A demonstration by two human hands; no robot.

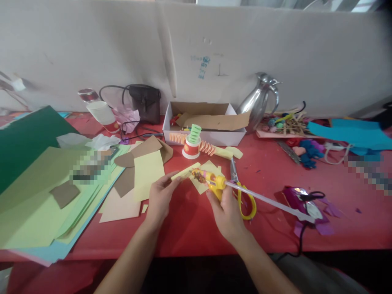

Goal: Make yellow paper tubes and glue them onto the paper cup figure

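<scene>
My left hand is closed on a narrow yellow paper strip, holding it above the red table. My right hand grips a yellow glue gun, a long translucent glue stick sticking out of its back. The gun's nozzle is at the strip; whether they touch I cannot tell. Beneath them lies a square of yellow paper. Just beyond stands a red and white paper cup with a folded green strip on top and folded orange strips at its sides. Yellow-handled scissors lie beside my right hand.
Coloured paper sheets and brown pieces cover the left side. Behind are a black bag, an open white box and a metal jug. A purple device with a black cord and craft scraps lie right.
</scene>
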